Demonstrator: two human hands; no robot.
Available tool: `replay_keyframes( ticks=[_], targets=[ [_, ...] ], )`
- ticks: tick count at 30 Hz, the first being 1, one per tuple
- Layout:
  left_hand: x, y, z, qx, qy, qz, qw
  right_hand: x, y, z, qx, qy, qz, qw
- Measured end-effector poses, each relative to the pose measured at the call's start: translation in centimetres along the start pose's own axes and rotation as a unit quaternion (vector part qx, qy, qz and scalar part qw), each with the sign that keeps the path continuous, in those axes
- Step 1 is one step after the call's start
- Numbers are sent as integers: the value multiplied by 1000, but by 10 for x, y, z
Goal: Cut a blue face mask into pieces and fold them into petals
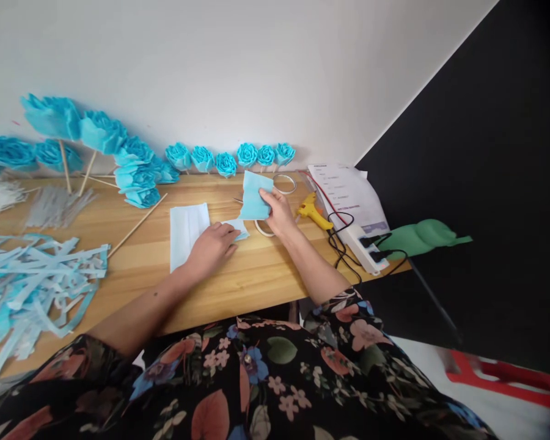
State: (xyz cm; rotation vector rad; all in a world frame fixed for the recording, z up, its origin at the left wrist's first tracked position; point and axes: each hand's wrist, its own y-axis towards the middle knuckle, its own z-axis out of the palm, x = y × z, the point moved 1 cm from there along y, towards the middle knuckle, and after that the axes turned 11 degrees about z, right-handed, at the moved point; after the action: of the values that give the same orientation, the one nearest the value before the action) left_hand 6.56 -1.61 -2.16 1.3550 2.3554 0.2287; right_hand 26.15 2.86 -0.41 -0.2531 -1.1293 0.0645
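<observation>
My right hand [278, 211] pinches a light-blue rectangle of thin, cloth-like sheet [255, 194] between thumb and fingers, held up over the table. Just left of it, my left hand [214, 245] lies low over the tabletop with its fingers stretched out. Its fingertips touch a small pale-blue piece [239, 228], partly covered by them. A larger pale, creased sheet [187, 232] lies flat beside and partly under that hand. Behind the raised sheet, a tape roll [264, 230] shows in part, along with something thin and metallic whose kind I cannot make out.
Blue handmade flowers [202, 159] line the wall. Cut strips [46, 281] heap at left, near a wooden stick [137, 225]. Another tape roll [285, 183], a yellow glue gun [314, 211], printed papers [343, 189] and a corded power strip [371, 255] lie right.
</observation>
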Motion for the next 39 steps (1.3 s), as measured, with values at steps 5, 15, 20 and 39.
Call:
replay_keyframes(
  ticks=[5,15,20,39],
  targets=[
    [3,-1,4,-6,48,23,999,1,-1,1,0,16,3,1000],
    [3,-3,1,-4,53,37,998,-6,-7,2,159,61,179,969],
    [0,-5,-9,46,43,56,996,-9,-8,2,171,51,200,963],
    [1,-4,-47,-276,-155,-158,935,-4,-22,12,148,9,64,987]
  ],
)
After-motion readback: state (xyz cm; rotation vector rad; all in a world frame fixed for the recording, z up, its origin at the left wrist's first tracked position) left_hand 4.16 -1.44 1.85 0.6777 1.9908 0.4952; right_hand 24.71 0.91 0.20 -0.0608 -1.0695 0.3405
